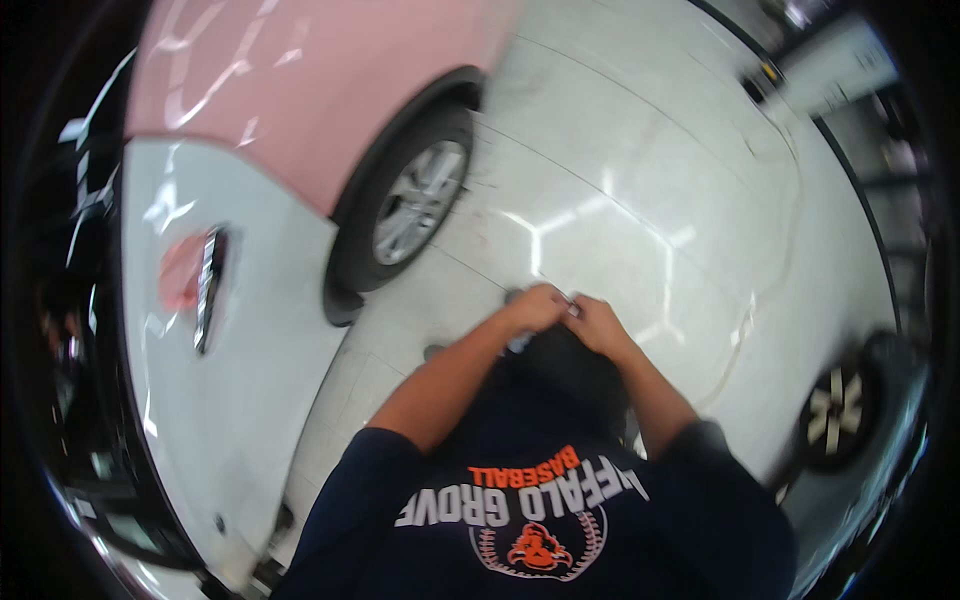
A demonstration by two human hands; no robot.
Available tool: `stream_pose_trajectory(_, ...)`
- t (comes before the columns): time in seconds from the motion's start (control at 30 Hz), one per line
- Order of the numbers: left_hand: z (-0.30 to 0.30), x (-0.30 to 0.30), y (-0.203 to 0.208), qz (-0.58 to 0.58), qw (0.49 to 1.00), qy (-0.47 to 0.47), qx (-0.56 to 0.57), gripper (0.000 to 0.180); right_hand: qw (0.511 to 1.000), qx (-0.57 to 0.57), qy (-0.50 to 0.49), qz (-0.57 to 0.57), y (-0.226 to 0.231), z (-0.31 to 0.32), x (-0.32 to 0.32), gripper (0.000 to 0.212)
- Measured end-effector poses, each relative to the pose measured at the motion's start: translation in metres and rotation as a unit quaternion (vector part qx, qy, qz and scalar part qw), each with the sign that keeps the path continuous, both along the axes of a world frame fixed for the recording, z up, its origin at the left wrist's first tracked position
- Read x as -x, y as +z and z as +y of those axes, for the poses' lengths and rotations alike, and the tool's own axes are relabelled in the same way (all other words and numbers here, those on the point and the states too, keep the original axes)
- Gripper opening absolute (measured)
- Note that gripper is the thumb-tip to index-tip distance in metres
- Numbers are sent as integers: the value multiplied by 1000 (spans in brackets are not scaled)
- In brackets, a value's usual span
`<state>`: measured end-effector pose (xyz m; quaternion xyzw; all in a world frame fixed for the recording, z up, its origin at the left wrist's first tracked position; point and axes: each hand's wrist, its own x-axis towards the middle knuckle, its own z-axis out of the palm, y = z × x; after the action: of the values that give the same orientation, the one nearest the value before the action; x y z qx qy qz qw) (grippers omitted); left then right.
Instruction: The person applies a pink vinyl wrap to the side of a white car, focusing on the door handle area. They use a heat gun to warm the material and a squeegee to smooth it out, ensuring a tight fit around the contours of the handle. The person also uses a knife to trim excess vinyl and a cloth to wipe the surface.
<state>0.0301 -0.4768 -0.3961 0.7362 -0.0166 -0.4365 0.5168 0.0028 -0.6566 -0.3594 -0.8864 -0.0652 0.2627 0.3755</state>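
Note:
In front of my body, my left hand [540, 307] and my right hand [594, 324] meet, fingers curled and pressed together. A small pale thing shows between the fingertips; blur keeps me from telling what it is. Both forearms reach forward from dark short sleeves. To my left stands a car with a white door [230, 400] and a pink rear panel [330, 90]. Its chrome door handle [209, 290] has a pink patch around it. Ahead on the left is the car's wheel [422, 200], with a silver rim. Neither hand touches the car.
Glossy pale floor tiles [600, 130] reflect hexagonal ceiling lights. A thin pale hose or cord [790, 230] curves along the floor at right. Another car's wheel [835, 415] is at the lower right. A light-coloured cabinet-like unit [838, 65] stands at the far right.

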Motion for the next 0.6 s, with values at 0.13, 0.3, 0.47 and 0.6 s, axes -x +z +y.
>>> stream_pose_trajectory(0.13,6,0,14,156,978,109,81,43,1000,-12,-18,2,27,2,-2,34)
stream_pose_trajectory(0.3,-1,20,11,-1,994,102,34,45,998,-28,9,56,30,-5,-8,21)
stream_pose_trajectory(0.47,-4,19,15,-140,980,-141,-1,38,981,-77,-8,179,35,-37,-9,6)
stream_pose_trajectory(0.6,-27,17,10,-280,956,-88,-7,31,936,-186,-134,267,30,-73,1,7)
